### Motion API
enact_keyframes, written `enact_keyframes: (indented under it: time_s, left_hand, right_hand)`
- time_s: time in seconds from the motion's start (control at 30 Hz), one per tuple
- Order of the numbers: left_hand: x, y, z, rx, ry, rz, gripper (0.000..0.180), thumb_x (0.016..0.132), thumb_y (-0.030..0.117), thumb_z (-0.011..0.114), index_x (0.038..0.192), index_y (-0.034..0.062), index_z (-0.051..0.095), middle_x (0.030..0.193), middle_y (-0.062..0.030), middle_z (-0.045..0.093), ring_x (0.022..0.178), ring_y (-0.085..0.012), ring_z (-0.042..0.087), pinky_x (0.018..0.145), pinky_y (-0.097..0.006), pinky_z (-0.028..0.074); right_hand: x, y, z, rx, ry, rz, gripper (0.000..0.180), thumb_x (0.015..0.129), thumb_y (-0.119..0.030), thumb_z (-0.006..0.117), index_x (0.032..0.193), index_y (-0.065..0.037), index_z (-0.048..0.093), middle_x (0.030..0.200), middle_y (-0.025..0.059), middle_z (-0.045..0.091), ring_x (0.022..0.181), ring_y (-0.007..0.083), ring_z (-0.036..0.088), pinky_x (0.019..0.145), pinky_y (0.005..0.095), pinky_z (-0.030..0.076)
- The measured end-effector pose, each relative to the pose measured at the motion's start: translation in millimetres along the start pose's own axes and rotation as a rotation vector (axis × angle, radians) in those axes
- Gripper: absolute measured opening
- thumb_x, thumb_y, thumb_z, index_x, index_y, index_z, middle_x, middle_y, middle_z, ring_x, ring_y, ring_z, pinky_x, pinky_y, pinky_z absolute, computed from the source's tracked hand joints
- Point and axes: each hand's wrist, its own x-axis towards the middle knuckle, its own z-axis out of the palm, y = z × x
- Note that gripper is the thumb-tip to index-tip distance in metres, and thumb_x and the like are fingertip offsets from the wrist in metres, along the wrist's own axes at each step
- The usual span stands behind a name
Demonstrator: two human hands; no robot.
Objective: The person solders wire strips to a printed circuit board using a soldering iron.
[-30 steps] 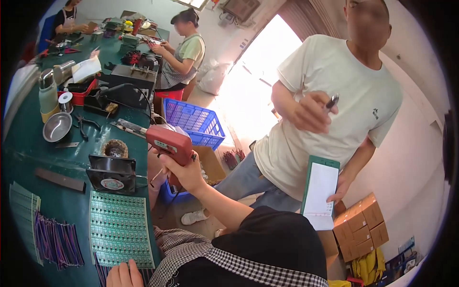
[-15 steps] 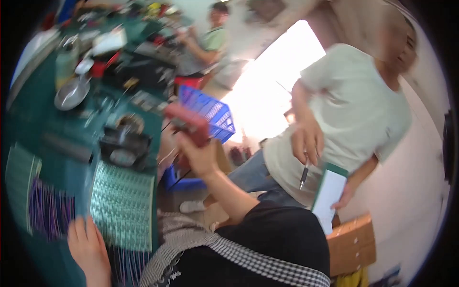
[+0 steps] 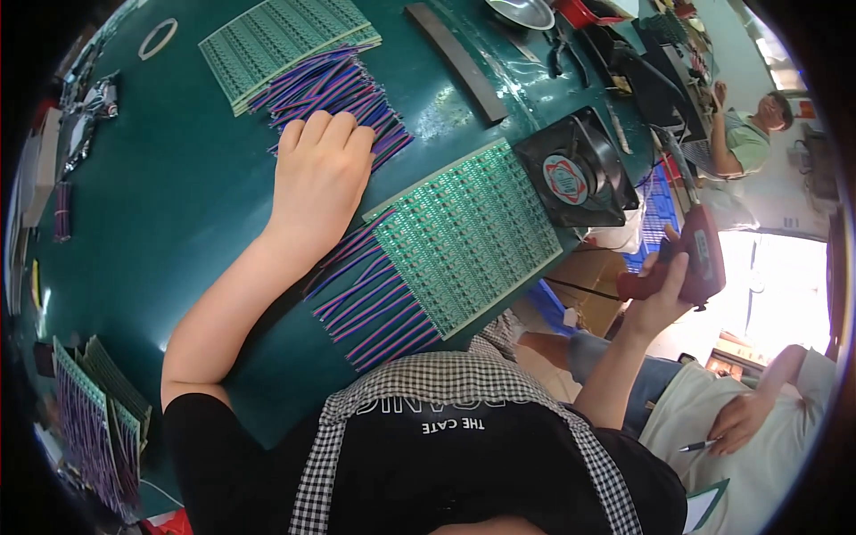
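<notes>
From the head view, my left hand [image 3: 319,178] lies flat and open on the dark green table [image 3: 178,178], palm down, fingertips on a loose bundle of purple and blue wires [image 3: 343,89]; it grips nothing. Just beside my wrist sits a green circuit board panel [image 3: 464,236] with more of the same wires fanned out from its near edge (some run under my wrist). My right hand [image 3: 655,299] is off the table's edge, closed around the handle of a red soldering gun [image 3: 700,259]. A black cooling fan [image 3: 575,178] stands just beyond the panel, a dark flat bar [image 3: 455,62] lies further up, and another stack of green panels [image 3: 281,40] is near the wires. Beyond the table a person in a pale shirt [image 3: 758,446] holds a pen, and another person sits further along, near a bright doorway.
</notes>
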Motion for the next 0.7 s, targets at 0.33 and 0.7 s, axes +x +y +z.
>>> enact_keyframes:
  time_s: [0.33, 0.7]
  left_hand:
    - [17.6, 8.0, 15.4, 0.087, -0.022, -0.091, 0.011, 0.075, 0.016, 0.071, 0.081, 0.0093, 0.066, 0.081, -0.0035, 0.056, 0.083, -0.0221, 0.055, 0.074, -0.036, 0.041]
    - [25.5, 2.6, 2.3, -0.319, -0.06, -0.301, 0.008, 0.079, 0.009, 0.064, 0.081, 0.0016, 0.065, 0.077, -0.0087, 0.063, 0.078, -0.0237, 0.062, 0.072, -0.037, 0.049]
  right_hand:
    - [-10.7, 9.8, -17.2, 0.094, 0.028, 0.043, 0.04, 0.096, -0.018, 0.052, 0.126, 0.007, 0.045, 0.113, 0.0229, 0.061, 0.057, 0.0125, 0.052, 0.048, 0.0211, 0.042]
    - [-14.8, 25.7, -44.2, 0.129, 0.036, 0.012, 0.042, 0.097, -0.023, 0.049, 0.127, 0.006, 0.044, 0.117, 0.0221, 0.059, 0.062, 0.013, 0.054, 0.053, 0.023, 0.043]
